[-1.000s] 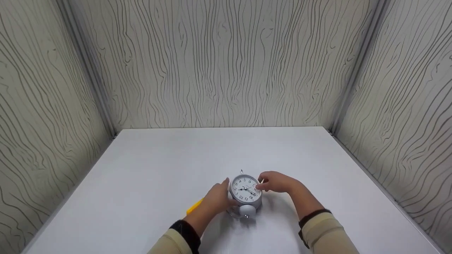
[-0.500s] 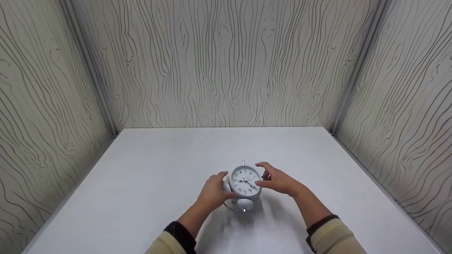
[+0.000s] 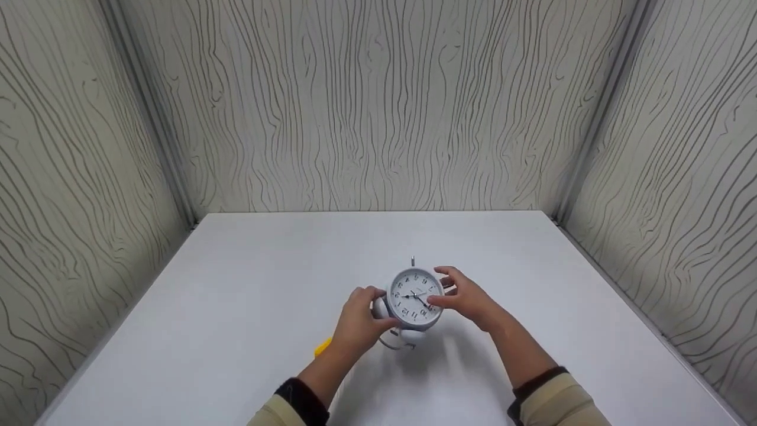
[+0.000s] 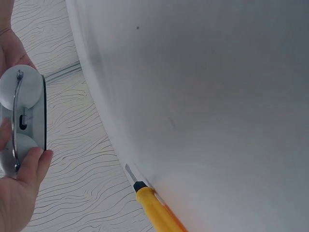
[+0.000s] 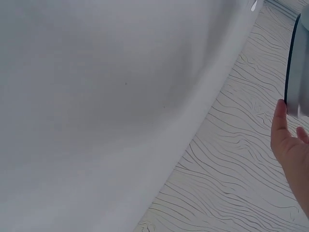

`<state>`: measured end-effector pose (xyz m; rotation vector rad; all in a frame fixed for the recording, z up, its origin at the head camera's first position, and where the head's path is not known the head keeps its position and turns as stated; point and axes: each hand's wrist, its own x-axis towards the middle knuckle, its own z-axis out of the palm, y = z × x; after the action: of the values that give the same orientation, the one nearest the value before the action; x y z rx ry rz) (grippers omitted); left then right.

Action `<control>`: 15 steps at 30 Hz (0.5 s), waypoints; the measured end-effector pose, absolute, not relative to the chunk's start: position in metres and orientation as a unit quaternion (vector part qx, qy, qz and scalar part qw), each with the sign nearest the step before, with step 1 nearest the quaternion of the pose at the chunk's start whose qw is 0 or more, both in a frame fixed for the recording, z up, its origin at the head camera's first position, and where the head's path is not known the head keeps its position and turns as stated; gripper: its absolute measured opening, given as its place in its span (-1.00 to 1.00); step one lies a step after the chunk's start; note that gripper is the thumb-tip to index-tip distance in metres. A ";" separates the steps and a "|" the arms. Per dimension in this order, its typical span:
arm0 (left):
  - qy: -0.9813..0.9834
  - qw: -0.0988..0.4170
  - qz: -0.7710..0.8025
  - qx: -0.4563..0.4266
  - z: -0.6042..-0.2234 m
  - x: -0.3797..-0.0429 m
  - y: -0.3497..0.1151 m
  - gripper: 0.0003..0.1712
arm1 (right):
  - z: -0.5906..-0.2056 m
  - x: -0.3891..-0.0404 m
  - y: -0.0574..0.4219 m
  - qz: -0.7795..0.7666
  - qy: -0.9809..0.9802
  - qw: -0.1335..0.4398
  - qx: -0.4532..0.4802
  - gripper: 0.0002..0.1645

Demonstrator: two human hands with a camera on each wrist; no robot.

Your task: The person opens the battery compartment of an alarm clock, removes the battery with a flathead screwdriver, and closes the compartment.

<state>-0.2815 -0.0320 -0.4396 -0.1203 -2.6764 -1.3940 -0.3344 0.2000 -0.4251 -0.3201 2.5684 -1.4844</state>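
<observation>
A white twin-bell alarm clock (image 3: 414, 296) is held upside down above the table, its dial tilted up toward me and its bells pointing down toward me. My left hand (image 3: 356, 322) grips its left side by a bell, thumb at the lower rim. On the opposite side my right hand (image 3: 470, 299) pinches the rim, thumb over the dial's edge and fingers partly hidden behind. In the left wrist view, the clock's (image 4: 36, 111) bells and curved metal handle show, with the left hand (image 4: 21, 193) around one bell. The right wrist view catches only the clock's edge (image 5: 298, 67) at the right hand (image 5: 292, 145).
A yellow-handled screwdriver (image 4: 157, 210) lies on the white table (image 4: 207, 121); in the head view the left forearm covers most of its yellow handle (image 3: 322, 347). Wood-grain patterned panels (image 3: 378, 106) enclose the table at the back and both sides.
Both hands have carried the clock up and away from me, and its dial has tipped to face me more. The left hand's grip on its side continues.
</observation>
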 end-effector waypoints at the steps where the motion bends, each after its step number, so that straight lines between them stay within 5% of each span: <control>1: -0.884 0.064 -0.461 -0.046 -0.440 -0.282 -0.032 -0.37 | -0.426 -0.334 0.201 -0.499 0.855 0.083 -0.111 -0.06; 15: -0.881 0.053 -0.465 -0.069 -0.449 -0.280 -0.034 -0.34 | -0.424 -0.330 0.202 -0.510 0.844 0.093 -0.139 -0.11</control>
<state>-0.2805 -0.0339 -0.4488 -0.2095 -2.6790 -1.4128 -0.3305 0.2022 -0.4241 -0.4115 2.5041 -1.5147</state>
